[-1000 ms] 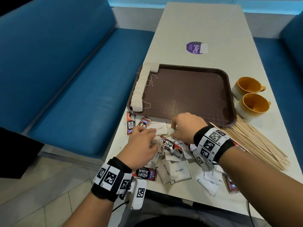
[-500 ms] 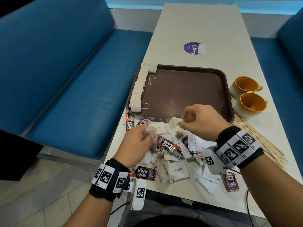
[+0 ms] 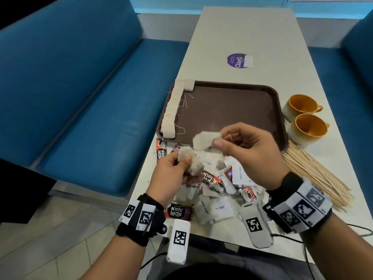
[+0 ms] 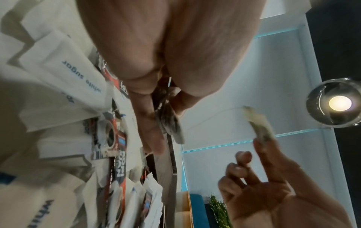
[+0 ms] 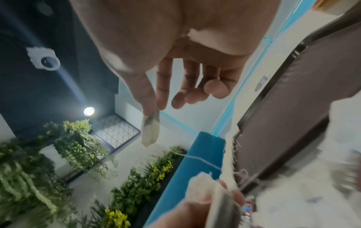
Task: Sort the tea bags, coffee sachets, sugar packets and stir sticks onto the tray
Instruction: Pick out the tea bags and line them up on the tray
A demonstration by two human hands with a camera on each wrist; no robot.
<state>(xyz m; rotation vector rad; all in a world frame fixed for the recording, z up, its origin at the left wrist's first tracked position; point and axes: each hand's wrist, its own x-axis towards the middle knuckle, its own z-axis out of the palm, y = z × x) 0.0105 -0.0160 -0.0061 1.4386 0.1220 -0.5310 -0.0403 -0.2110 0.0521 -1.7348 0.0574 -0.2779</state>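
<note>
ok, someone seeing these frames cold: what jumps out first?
Two raised hands, each with a tea bag: the right hand pinches one tea bag above the near edge of the brown tray, the left hand grips another tea bag just below. Next, the jumbled pile of sugar packets and coffee sachets on the table beneath them, against the neat row of tea bags along the tray's left edge.

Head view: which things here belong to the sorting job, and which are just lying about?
Job:
tray
tea bag row
tea bags in left hand and right hand
coffee sachets
sugar packets
stir sticks

Lying about:
two cups
purple sticker
</note>
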